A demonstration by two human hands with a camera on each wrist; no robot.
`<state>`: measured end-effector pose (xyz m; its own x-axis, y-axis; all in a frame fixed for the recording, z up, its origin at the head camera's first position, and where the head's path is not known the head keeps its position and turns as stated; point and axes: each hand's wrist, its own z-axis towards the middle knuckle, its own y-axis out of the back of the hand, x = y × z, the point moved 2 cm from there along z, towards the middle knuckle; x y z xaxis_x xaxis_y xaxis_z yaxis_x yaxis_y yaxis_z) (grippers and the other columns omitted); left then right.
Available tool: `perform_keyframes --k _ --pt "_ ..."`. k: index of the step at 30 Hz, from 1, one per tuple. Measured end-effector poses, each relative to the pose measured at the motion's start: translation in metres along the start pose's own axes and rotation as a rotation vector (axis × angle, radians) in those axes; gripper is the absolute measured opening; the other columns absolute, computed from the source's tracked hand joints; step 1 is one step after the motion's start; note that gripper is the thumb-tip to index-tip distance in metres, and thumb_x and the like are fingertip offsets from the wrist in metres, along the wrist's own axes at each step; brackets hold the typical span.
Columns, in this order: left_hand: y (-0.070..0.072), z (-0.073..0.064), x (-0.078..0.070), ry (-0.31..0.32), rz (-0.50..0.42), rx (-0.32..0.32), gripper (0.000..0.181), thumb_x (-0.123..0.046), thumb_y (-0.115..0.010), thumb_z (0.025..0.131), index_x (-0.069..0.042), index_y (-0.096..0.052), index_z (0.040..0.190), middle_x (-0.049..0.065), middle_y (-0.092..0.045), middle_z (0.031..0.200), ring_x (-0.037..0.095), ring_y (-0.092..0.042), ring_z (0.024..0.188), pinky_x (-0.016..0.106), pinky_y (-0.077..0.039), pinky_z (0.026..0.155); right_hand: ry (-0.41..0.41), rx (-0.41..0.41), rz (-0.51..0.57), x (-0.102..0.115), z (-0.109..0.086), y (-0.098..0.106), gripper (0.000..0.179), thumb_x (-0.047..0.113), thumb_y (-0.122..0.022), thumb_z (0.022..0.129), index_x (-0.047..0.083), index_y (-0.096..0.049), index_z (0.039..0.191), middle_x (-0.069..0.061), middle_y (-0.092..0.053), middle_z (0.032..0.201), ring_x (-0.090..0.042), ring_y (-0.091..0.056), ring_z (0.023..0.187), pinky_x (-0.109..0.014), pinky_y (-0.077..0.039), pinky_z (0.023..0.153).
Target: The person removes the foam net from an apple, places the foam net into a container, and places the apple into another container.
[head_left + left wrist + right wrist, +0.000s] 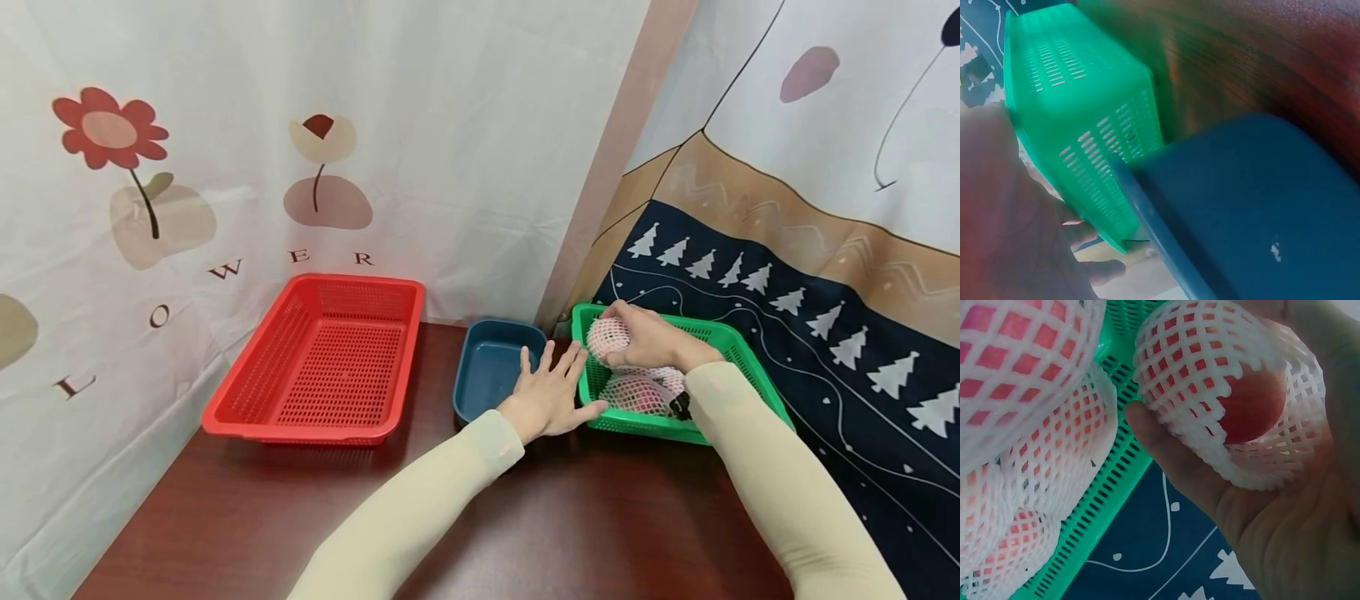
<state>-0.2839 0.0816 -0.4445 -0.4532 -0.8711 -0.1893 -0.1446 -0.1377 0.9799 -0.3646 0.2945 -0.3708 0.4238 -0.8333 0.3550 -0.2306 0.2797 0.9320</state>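
My right hand (651, 335) grips a round red fruit in a white foam net (607, 337) at the left end of the green basket (750, 367). In the right wrist view the red skin of that fruit (1254, 406) shows through the opening of its net. More netted fruits (637, 392) lie in the basket beneath that hand. My left hand (551, 396) has its fingers spread over the right side of the blue bin (480, 375), near the basket's left wall. It holds nothing. What kind of fruit it is, I cannot tell.
A red basket (337, 367) stands on the left of the brown table (600, 517), with nothing visible in it. White printed curtain (465, 150) hangs behind, and dark blue printed cloth (832, 400) runs along the right side beside the green basket.
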Motion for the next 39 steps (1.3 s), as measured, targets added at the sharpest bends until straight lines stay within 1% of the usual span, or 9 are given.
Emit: perform_keyframes --k 6,7,10,13,14,19,31,36,39 --pt "-0.002 0.000 0.001 0.000 -0.003 0.000 0.099 -0.084 -0.034 0.114 -0.025 -0.009 0.190 -0.005 -0.002 0.200 0.039 -0.009 0.186 0.076 -0.010 0.146 0.035 -0.043 0.035 -0.009 -0.003 0.000 0.076 0.040 -0.093 0.097 0.008 -0.057 0.155 -0.030 -0.066 0.157 -0.052 -0.066 0.142 -0.078 -0.054 0.117" --pt "-0.002 0.000 0.001 0.001 -0.004 0.000 0.099 -0.085 -0.034 0.114 -0.025 -0.009 0.190 -0.005 -0.002 0.200 0.038 -0.009 0.186 0.076 -0.009 0.146 0.076 -0.063 0.052 -0.023 0.001 -0.003 0.077 0.044 -0.093 0.096 0.011 -0.057 0.155 -0.026 -0.067 0.155 -0.048 -0.068 0.139 -0.072 -0.057 0.117" --pt "-0.003 -0.001 0.002 0.001 -0.011 -0.003 0.100 -0.085 -0.035 0.114 -0.025 -0.010 0.190 -0.005 -0.002 0.200 0.038 -0.009 0.186 0.076 -0.010 0.146 0.106 -0.081 0.056 -0.028 0.000 -0.004 0.078 0.048 -0.093 0.095 0.012 -0.057 0.154 -0.025 -0.068 0.152 -0.047 -0.068 0.136 -0.072 -0.057 0.114" --pt "-0.005 -0.002 0.002 -0.003 -0.023 -0.005 0.099 -0.084 -0.035 0.114 -0.025 -0.010 0.190 -0.005 -0.002 0.200 0.038 -0.009 0.186 0.077 -0.010 0.146 0.092 -0.086 0.060 -0.021 -0.005 -0.003 0.077 0.043 -0.092 0.096 0.011 -0.056 0.156 -0.024 -0.068 0.154 -0.046 -0.068 0.138 -0.071 -0.056 0.117" --pt "-0.005 -0.002 0.002 -0.005 -0.026 -0.005 0.099 -0.084 -0.035 0.114 -0.025 -0.010 0.190 -0.005 -0.001 0.200 0.038 -0.008 0.186 0.077 -0.010 0.146 0.056 -0.080 0.047 -0.007 -0.011 0.000 0.076 0.039 -0.091 0.096 0.009 -0.056 0.156 -0.026 -0.067 0.154 -0.049 -0.066 0.140 -0.077 -0.053 0.118" --pt "-0.006 -0.003 0.003 -0.007 -0.022 -0.008 0.100 -0.084 -0.034 0.114 -0.024 -0.009 0.190 -0.005 -0.002 0.200 0.036 -0.007 0.186 0.076 -0.010 0.146 0.023 -0.105 0.024 0.011 -0.019 0.000 0.074 0.033 -0.091 0.100 0.008 -0.054 0.158 -0.025 -0.066 0.157 -0.046 -0.066 0.141 -0.075 -0.054 0.120" --pt "-0.002 -0.009 0.003 -0.023 0.023 -0.018 0.097 -0.084 -0.028 0.116 -0.023 -0.011 0.189 -0.002 -0.004 0.200 0.035 -0.011 0.186 0.074 -0.013 0.147 0.019 -0.167 0.052 0.023 -0.027 -0.004 0.078 0.028 -0.089 0.099 0.008 -0.049 0.163 -0.027 -0.059 0.164 -0.047 -0.063 0.142 -0.077 -0.053 0.122" --pt "0.004 -0.015 0.005 -0.045 0.020 -0.024 0.093 -0.080 -0.030 0.117 -0.023 -0.018 0.189 0.001 -0.007 0.200 0.036 -0.013 0.186 0.074 -0.013 0.147 0.015 -0.208 0.069 0.029 -0.033 -0.004 0.079 0.028 -0.091 0.098 0.008 -0.049 0.163 -0.025 -0.061 0.161 -0.044 -0.066 0.136 -0.073 -0.057 0.117" --pt "0.008 -0.018 0.007 -0.054 0.025 -0.041 0.089 -0.079 -0.031 0.118 -0.024 -0.023 0.188 0.003 -0.013 0.199 0.037 -0.019 0.185 0.073 -0.016 0.147 0.014 -0.225 0.075 0.033 -0.036 -0.003 0.079 0.029 -0.091 0.099 0.008 -0.050 0.163 -0.024 -0.061 0.161 -0.044 -0.065 0.136 -0.073 -0.057 0.117"
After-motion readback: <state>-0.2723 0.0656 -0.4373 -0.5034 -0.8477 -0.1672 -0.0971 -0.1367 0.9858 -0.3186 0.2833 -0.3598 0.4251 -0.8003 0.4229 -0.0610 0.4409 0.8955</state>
